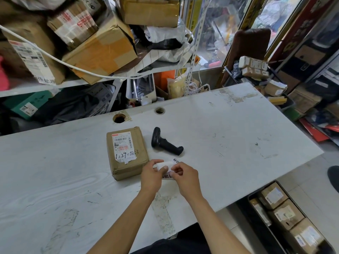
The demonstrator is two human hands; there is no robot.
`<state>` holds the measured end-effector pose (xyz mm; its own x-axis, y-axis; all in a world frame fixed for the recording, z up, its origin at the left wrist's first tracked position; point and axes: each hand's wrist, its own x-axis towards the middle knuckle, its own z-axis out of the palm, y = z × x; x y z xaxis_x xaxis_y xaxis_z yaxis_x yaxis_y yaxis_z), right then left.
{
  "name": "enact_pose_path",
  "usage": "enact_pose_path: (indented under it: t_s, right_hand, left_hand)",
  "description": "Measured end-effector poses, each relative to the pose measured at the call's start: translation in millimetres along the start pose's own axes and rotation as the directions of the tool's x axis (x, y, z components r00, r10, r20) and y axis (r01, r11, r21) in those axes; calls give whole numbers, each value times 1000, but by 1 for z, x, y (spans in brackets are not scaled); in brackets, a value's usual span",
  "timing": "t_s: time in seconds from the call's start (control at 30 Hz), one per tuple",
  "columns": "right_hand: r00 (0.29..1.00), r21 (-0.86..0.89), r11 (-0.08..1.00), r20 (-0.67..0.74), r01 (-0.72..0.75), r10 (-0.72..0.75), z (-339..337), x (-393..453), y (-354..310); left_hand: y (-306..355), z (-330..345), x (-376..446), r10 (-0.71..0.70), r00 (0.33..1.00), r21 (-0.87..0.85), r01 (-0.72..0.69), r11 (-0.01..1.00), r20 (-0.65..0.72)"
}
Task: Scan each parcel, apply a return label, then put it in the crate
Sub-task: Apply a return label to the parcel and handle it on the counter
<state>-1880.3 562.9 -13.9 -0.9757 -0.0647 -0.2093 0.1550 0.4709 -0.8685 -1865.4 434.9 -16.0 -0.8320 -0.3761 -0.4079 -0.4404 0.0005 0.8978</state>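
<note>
Peeling at a flimsy, curling return label [167,166], the left hand [151,176] and right hand [185,176] both pinch its edges; likely sticky, best held by corners. The parcel [126,153] lies at ten o'clock, scanner [165,142] at twelve.

Looks like a small parcel pickup/returns shop, pretty cramped. Metal shelving [194,57] is stuffed with taped cardboard boxes [99,50] and poly mailers carrying shipping labels, and a handheld barcode scanner [165,142] lies on the scuffed white counter [229,136]. Down on the floor there's a crate [275,233] of labelled parcels too.
</note>
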Motion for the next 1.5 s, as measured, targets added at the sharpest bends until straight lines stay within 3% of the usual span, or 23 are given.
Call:
enact_pose_path:
  t_s: [0.2, 0.43, 0.6, 0.8, 0.87, 0.97, 1.1, 1.2, 1.33, 1.5]
  right_hand:
    - [999, -45, 998, 17, 32, -31, -2, 0, -1]
    - [986, -115, 984, 108, 138, -126, -4, -2, 0]
    - [981, -94, 993, 187, 74, -55, -14, -7, -1]
    - [900, -282, 949, 437, 143, -5, -43, -11, -19]
    - [867, -242, 964, 498, 113, 23, -54, -14, -26]
    - [845, -27, 998, 535, 56, -32, -62, -15, -41]
    - [908, 186, 983, 413, -13, -66, -55, -8, -57]
    - [936, 239, 969, 351, -66, -23, -46, -2, -65]
    - [939, 286, 955, 342, -77, -27, -34, 7, -75]
    - [917, 240, 970, 394, -34, -65, -13, 17, -84]
  left_hand:
    - [-1, 1, 0, -37, 999, -4, 37, 999, 14]
    - [-1, -1, 10, -285, 958, -284, 269, 921, -17]
    - [0, -1, 11, -290, 957, -323, 270, 907, -13]
    - [-4, -3, 6, -247, 969, -318, 234, 919, 0]
    - [-4, -4, 4, -222, 975, -315, 209, 926, -7]
    - [-2, -8, 1, -128, 992, -252, 130, 959, 24]
    - [7, -14, -6, -1, 995, -141, 15, 990, 101]
    - [21, -25, -11, 10, 999, -217, -2, 976, 34]
    - [35, -46, -18, -20, 996, -437, 58, 897, 91]
    - [37, -69, -25, 80, 996, -342, -61, 938, 43]
